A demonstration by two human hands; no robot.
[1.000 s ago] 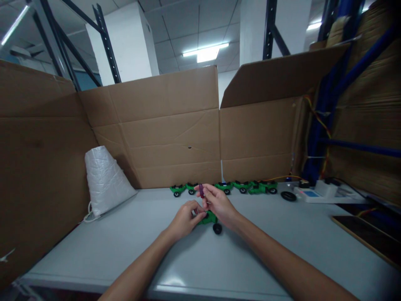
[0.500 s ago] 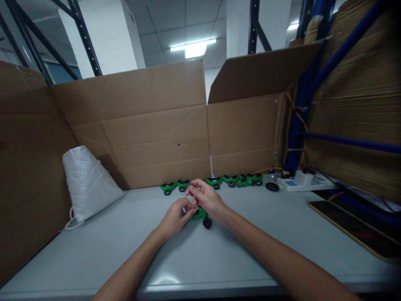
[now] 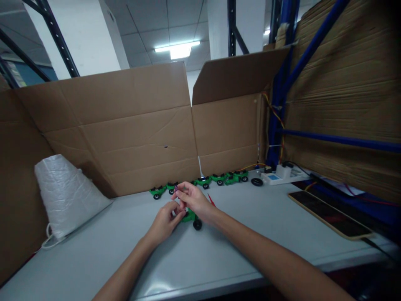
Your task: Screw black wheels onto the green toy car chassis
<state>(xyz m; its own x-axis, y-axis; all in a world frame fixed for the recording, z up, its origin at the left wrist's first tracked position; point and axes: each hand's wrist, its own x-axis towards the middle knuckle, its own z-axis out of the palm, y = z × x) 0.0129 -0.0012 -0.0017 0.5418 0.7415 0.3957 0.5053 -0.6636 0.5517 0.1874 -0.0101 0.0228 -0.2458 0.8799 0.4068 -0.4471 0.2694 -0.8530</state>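
Observation:
A green toy vehicle (image 3: 189, 216) with a black wheel stands on the table between my hands. My left hand (image 3: 166, 219) is closed on its left end, thumb and fingers bent round it, so that part is hidden. Just above, my right hand (image 3: 194, 200) pinches a small dark purplish piece (image 3: 176, 189) between thumb and fingertips; it is too small to name. A thin red object (image 3: 211, 200) shows behind my right wrist, partly covered by it.
Several green toy vehicles (image 3: 218, 179) line the back cardboard wall (image 3: 134, 146). A black ring (image 3: 257, 182) lies near a white power strip (image 3: 272, 179). A phone-like slab (image 3: 328, 213) rests at right, and a white padded bag (image 3: 67, 196) leans at left.
The view has swung to the right, so everything sits further left in the picture. The thin red object now shows behind my right wrist. Both hands keep nearly the same hold.

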